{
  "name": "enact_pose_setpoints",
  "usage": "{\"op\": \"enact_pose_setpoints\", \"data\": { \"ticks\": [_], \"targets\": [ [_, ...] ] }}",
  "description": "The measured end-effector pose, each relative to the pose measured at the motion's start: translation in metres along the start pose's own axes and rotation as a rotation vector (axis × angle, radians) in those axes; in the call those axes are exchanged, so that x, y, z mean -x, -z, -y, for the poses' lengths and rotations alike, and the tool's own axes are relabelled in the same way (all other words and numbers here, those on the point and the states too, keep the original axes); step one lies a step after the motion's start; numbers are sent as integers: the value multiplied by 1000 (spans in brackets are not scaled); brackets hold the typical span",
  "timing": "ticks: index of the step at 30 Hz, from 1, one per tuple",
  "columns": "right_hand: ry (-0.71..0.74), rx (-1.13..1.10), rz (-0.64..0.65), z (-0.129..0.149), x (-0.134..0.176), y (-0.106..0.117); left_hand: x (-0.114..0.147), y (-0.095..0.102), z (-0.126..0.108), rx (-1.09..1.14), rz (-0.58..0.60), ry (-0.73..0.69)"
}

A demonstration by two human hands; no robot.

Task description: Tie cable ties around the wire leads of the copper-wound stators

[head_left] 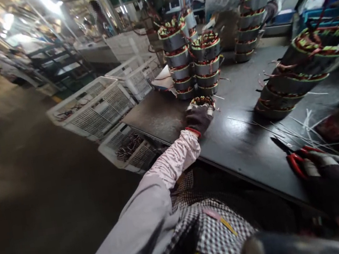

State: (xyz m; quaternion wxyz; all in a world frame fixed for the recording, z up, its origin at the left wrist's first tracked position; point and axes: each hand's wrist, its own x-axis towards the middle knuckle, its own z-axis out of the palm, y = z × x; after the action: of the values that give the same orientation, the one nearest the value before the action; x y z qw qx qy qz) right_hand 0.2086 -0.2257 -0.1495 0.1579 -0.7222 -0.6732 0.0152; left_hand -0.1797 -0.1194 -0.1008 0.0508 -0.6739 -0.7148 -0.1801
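Note:
My left hand, in a dark glove with light fingertips, reaches out over the dark metal table. Its fingers are closed on a single wound motor stator near the table's left part. Just behind it rise two stacks of grey stators, a left stack and a right stack, with red windings and green-yellow edges. At the lower right, my right hand, gloved alike, holds red-handled scissors, blades pointing up and left above the tabletop. Part of its grip is hidden.
Thin white ties lie strewn near the scissors. A tilted stator stack stands at the right. Across the table, a person's gloved hands touch another stack. White plastic crates stand beyond the left edge, beside the aisle floor.

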Motion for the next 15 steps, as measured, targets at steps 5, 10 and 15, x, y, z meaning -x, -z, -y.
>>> {"op": "enact_pose_setpoints", "data": {
  "ticks": [5, 10, 15],
  "targets": [
    [-58, -456, -72, 69, 16, -12, 55, -10, -23, 2, -36, -309],
    [5, -949, -74, 134, 11, -11, 103, 6, -41, 231, 84, -602],
    [-194, -1009, -161, 100, -10, 4, 55, 19, -56, 854, 596, -362]
  ]
}}
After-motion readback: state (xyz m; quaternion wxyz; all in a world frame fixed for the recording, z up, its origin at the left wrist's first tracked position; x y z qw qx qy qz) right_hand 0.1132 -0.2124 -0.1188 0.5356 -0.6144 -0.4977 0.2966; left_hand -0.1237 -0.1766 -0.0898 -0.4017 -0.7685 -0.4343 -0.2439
